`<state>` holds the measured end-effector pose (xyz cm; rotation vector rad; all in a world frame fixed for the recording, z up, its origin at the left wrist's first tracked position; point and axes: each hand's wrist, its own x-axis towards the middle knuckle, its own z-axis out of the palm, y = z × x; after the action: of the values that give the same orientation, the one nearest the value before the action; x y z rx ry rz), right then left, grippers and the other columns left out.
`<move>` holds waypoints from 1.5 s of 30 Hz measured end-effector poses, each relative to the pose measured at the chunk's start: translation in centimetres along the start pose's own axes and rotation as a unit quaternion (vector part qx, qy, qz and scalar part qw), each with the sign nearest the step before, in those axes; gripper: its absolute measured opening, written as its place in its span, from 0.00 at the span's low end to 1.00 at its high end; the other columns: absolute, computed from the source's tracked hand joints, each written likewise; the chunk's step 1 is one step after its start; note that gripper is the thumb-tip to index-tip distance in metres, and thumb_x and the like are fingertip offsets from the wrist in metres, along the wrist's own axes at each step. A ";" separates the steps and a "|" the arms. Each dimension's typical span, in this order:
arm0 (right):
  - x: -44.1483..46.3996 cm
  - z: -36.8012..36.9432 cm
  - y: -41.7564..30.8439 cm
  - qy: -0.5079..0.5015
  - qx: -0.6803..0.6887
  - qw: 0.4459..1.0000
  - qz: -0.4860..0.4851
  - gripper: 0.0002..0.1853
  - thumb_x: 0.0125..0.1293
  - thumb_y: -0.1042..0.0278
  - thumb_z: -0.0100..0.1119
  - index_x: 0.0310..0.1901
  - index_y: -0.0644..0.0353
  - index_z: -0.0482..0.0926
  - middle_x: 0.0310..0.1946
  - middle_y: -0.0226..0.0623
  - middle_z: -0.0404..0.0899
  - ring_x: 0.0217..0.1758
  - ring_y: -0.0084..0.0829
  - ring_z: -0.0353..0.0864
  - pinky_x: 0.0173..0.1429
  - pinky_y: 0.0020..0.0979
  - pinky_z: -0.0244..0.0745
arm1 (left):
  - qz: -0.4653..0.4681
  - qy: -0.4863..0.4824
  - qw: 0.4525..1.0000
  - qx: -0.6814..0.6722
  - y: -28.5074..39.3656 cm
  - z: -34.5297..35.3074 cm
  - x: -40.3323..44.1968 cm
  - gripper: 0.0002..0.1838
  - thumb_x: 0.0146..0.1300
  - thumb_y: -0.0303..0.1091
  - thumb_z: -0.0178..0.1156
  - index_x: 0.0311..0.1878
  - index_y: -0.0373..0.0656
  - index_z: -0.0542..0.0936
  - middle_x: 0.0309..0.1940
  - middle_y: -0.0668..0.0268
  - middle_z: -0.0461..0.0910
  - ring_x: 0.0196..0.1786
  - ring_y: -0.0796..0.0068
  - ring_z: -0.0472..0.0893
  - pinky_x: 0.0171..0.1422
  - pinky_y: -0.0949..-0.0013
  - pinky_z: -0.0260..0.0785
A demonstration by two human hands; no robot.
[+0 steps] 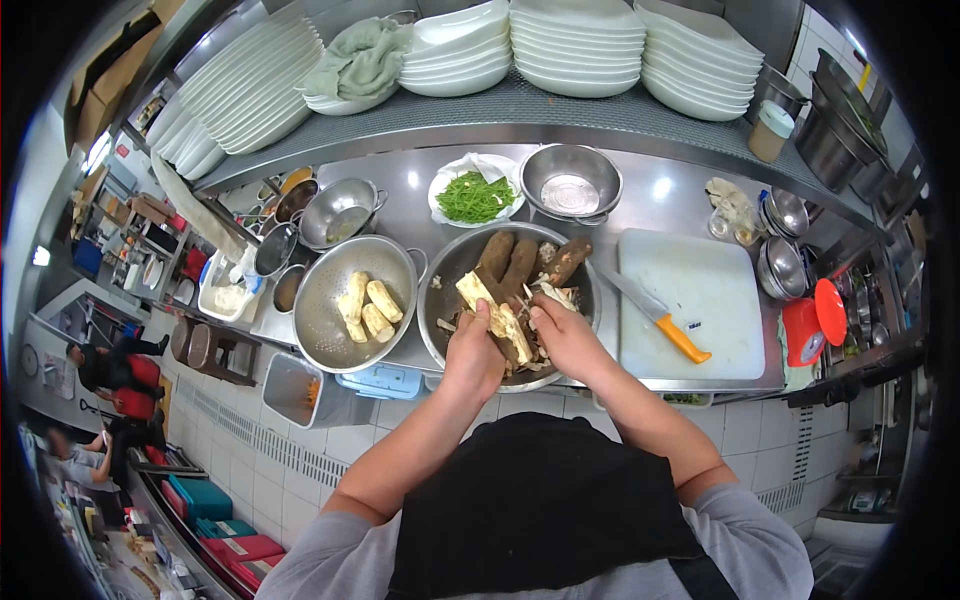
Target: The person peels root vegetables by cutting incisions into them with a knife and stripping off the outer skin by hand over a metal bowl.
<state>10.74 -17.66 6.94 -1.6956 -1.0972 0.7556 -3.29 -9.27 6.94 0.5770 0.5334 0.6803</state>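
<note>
Over a large metal bowl point(436, 329), my left hand point(474, 352) is closed round a long, pale yellow peeled root point(507, 327). My right hand point(563, 333) is pinched beside the root, its fingertips at a small pale piece or tool too small to make out. Unpeeled brown roots point(518, 265) and scraps of peel lie in the bowl. To the left, a perforated colander point(325, 293) holds several peeled pieces point(379, 296). A knife with an orange handle point(683, 338) rests on the white cutting board point(653, 262) at the right.
Behind the bowl are a plate of chopped greens point(475, 197) and a steel pan point(571, 182). A shelf point(480, 131) with stacked white plates point(577, 45) spans the back. A grey bin point(292, 388) stands below left. Other people point(115, 371) are far left.
</note>
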 end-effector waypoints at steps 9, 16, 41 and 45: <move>-2.1 0.0 -2.5 -0.036 -0.061 0.995 -0.076 0.23 0.78 0.61 0.52 0.69 0.62 0.70 0.52 0.61 0.82 0.57 0.59 0.82 0.60 0.45 0.75 | 0.024 -0.001 1.000 0.007 0.4 1.1 -0.8 0.18 0.83 0.40 0.44 0.66 0.39 0.65 0.65 0.56 0.72 0.69 0.61 0.72 0.76 0.51 0.63; -2.2 0.2 -2.2 -0.027 -0.059 0.993 -0.097 0.23 0.77 0.65 0.53 0.70 0.60 0.71 0.53 0.59 0.82 0.57 0.58 0.82 0.61 0.44 0.76 | 0.034 0.028 0.999 0.027 -0.4 1.1 -0.8 0.18 0.82 0.39 0.45 0.66 0.39 0.63 0.65 0.56 0.71 0.69 0.61 0.72 0.76 0.51 0.63; -2.5 -1.4 -1.3 -0.071 -0.066 0.993 -0.071 0.15 0.76 0.62 0.54 0.39 0.68 0.76 0.32 0.53 0.82 0.39 0.57 0.82 0.44 0.48 0.74 | -0.015 -0.035 0.999 -0.018 1.1 -1.5 0.3 0.24 0.84 0.47 0.35 0.67 0.38 0.67 0.61 0.54 0.75 0.66 0.58 0.74 0.74 0.51 0.65; -2.7 -0.5 0.0 -0.068 -0.054 0.993 -0.086 0.15 0.76 0.61 0.56 0.43 0.68 0.80 0.35 0.54 0.83 0.40 0.55 0.82 0.46 0.44 0.76 | 0.001 -0.020 0.999 -0.027 0.7 -1.2 0.4 0.25 0.84 0.48 0.35 0.68 0.38 0.67 0.65 0.50 0.73 0.69 0.56 0.72 0.77 0.52 0.63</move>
<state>10.10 -20.28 7.11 -1.6332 -1.3817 0.7196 -4.10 -8.15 6.43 0.5399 0.4764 0.6807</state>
